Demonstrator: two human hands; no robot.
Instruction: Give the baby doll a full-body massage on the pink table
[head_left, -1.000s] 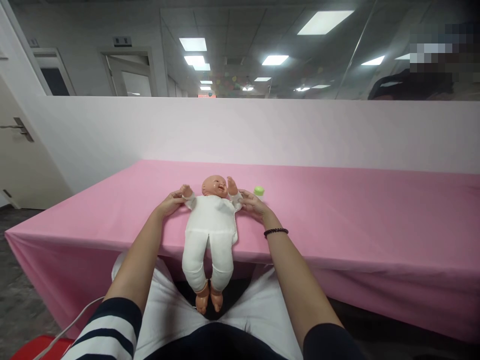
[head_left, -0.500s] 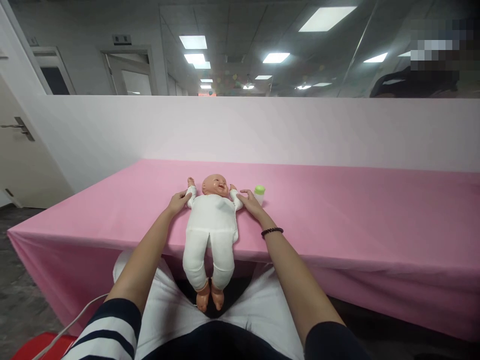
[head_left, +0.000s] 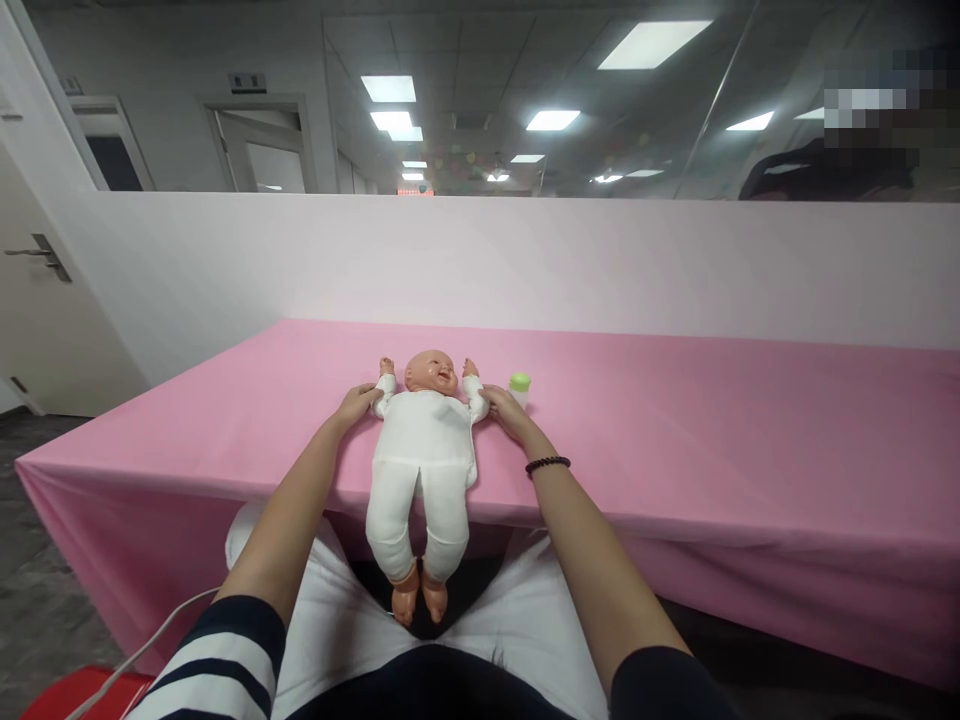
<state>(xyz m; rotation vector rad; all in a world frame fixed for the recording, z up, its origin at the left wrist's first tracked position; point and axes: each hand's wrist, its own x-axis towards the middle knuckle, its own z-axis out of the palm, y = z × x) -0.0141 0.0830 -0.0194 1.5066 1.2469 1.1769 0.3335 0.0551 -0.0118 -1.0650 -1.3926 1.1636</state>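
Since both arms (head_left: 385, 386) of the doll (head_left: 425, 430) are raised beside its head (head_left: 427, 372), the handling is judged to be under way: the doll is already laid on its back, while its arms are not yet released. It is placed at the near edge of the pink-covered worktop (head_left: 712, 430), with its legs (head_left: 386, 510) extended past that edge. Its body is covered in plain white cloth, lightly creased; the head and feet (head_left: 405, 598) are smooth and shiny. Its sleeves are touched from the outer sides by the left hand (head_left: 356, 405) and the right hand (head_left: 508, 412); the fingers are bent and set close together, but whether cloth is pinched cannot be told. A green-lidded container (head_left: 520, 383) is seen just beside the right hand.
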